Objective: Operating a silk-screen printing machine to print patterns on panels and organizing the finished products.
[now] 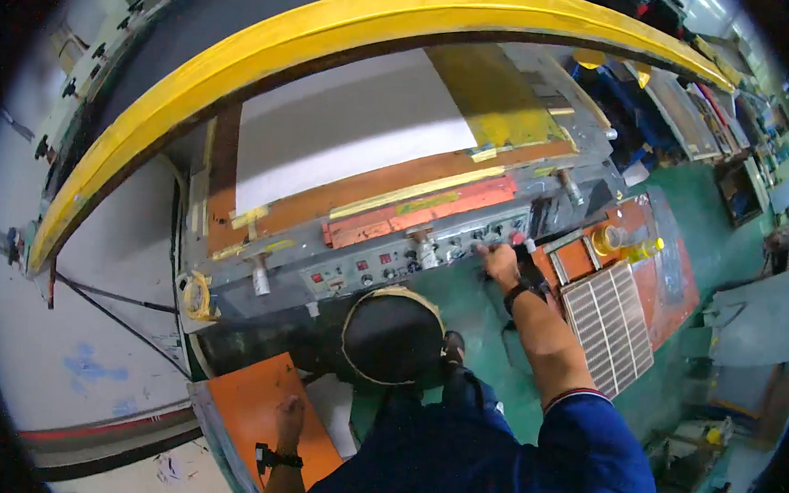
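My right hand (502,266) is stretched out to the control panel (352,276) on the front of a grey printing machine. Its fingers are bent together at the panel's right part, by the small knobs and buttons; what they touch is too small to make out. Just right of the fingers is a red button (517,239). My left hand (289,421) is low at the left, curled closed over an orange board (255,392), and nothing shows in it. A white sheet (347,135) lies on the machine's bed, under a raised frame with a yellow bar (372,19).
A black round-topped stool or bin (393,337) stands before my legs. On the right, a white grid rack (608,327) lies beside yellow containers (643,250) on an orange surface. Metal posts (260,276) jut from the machine's front edge. Shelves and boards line the far right.
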Tool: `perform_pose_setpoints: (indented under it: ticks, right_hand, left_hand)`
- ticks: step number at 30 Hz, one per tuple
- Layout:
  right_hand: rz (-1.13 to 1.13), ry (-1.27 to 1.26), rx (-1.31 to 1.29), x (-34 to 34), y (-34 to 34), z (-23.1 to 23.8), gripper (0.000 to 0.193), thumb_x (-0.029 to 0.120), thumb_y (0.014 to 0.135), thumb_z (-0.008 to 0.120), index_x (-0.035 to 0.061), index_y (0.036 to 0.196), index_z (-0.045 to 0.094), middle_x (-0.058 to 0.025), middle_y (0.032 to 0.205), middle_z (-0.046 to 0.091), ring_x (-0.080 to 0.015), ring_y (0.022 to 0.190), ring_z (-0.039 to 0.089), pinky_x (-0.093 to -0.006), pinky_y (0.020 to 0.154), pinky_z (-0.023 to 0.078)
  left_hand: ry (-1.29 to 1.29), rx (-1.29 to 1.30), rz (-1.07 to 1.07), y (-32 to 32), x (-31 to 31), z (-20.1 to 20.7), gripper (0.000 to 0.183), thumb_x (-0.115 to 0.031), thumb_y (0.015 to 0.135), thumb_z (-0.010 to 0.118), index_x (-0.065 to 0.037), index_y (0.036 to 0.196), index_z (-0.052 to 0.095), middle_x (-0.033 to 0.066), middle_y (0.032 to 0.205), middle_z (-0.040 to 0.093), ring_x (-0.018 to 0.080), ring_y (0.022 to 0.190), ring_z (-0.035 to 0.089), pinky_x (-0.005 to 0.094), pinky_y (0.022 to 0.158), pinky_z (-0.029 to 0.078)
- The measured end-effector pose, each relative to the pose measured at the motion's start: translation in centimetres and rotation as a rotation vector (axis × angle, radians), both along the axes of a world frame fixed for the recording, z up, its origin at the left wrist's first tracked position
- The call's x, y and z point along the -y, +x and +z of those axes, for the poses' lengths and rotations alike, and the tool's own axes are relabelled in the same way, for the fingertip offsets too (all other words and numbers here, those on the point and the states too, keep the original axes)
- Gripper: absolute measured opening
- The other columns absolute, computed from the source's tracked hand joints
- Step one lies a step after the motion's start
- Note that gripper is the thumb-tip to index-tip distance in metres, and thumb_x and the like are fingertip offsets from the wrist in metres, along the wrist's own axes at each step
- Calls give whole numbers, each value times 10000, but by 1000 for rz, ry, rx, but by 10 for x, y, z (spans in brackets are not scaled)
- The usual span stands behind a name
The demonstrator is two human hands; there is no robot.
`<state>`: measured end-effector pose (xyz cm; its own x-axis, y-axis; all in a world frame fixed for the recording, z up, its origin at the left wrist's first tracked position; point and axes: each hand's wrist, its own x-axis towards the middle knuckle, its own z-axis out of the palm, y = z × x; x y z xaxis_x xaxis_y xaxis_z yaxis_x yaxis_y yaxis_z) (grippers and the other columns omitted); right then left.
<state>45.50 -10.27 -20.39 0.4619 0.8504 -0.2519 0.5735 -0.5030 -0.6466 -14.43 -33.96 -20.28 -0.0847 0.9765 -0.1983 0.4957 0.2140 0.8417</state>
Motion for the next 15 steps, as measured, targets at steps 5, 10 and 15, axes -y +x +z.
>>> perform_pose_setpoints:
  ticks: [5, 10, 15]
  right_hand:
    - [133, -85, 251, -15, -7, 25, 536, 539, 858, 540, 28, 877, 698, -246, 855, 654, -392, 842, 643, -465, 718, 505]
    - [206, -31, 263, -12, -4, -5, 482, 460, 895, 527, 30, 738, 679, -181, 707, 659, -346, 662, 652, -432, 648, 513]
    - [-2, -1, -613, -12, -28, 6, 399, 402, 887, 586, 28, 770, 664, -90, 657, 646, -198, 549, 618, -340, 495, 479]
  left_hand:
    - [-45, -96, -13, 30, -3, 41, 188, -173, 920, 544, -23, 829, 614, 60, 669, 595, 138, 601, 541, 295, 537, 428]
    - [-294, -31, 184, 28, 35, -3, 282, -292, 871, 608, -14, 856, 653, 58, 663, 601, 149, 626, 567, 292, 568, 455]
    - [-77, 168, -52, -14, 66, -91, 185, -191, 838, 620, -11, 862, 654, 49, 682, 607, 144, 629, 571, 276, 602, 479]
